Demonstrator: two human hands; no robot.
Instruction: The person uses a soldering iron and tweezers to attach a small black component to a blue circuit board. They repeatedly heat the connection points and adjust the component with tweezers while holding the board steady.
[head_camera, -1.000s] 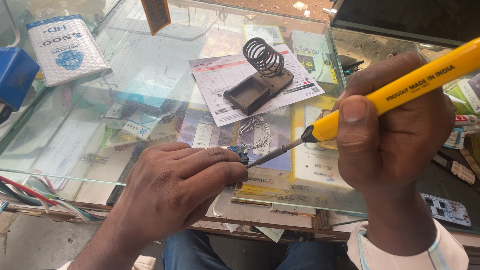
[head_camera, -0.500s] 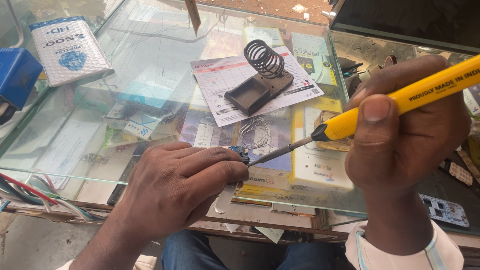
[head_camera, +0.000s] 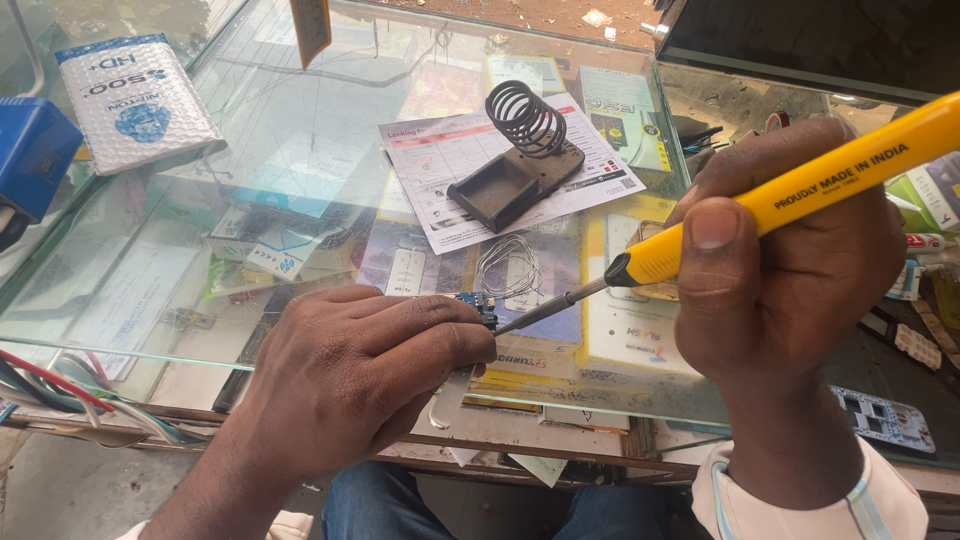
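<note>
- A small blue circuit board (head_camera: 478, 308) was seen lying on the glass counter (head_camera: 300, 170), just in front of the coil of thin wire (head_camera: 507, 268) and mostly hidden under fingertips
- The board was pinned down by the left hand (head_camera: 350, 385), whose fingers were curled and pressed together on top of it, knuckles up
- The board's right edge was met by the metal tip of a yellow soldering iron (head_camera: 760, 205), whose shaft rose up and to the right of the board
- The iron's handle was gripped like a pen by the right hand (head_camera: 790, 280), thumb laid flat near the black collar and the other fingers wrapped behind it
- Beyond the board, past the wire coil, a dark soldering stand (head_camera: 520, 165) with a spring holder was placed on a printed leaflet (head_camera: 440, 160)
- Far to the upper left of the board, a white padded packet (head_camera: 135, 100) was laid on the glass, with a blue box (head_camera: 30, 155) at the edge beside it
- To the lower left of the board, a bundle of coloured cables (head_camera: 60, 395) was seen below the counter's edge
- Well to the lower right of the board, a pale circuit panel (head_camera: 885, 420) was lying past the right wrist
- Assorted packaged goods were visible beneath the glass under the board
</note>
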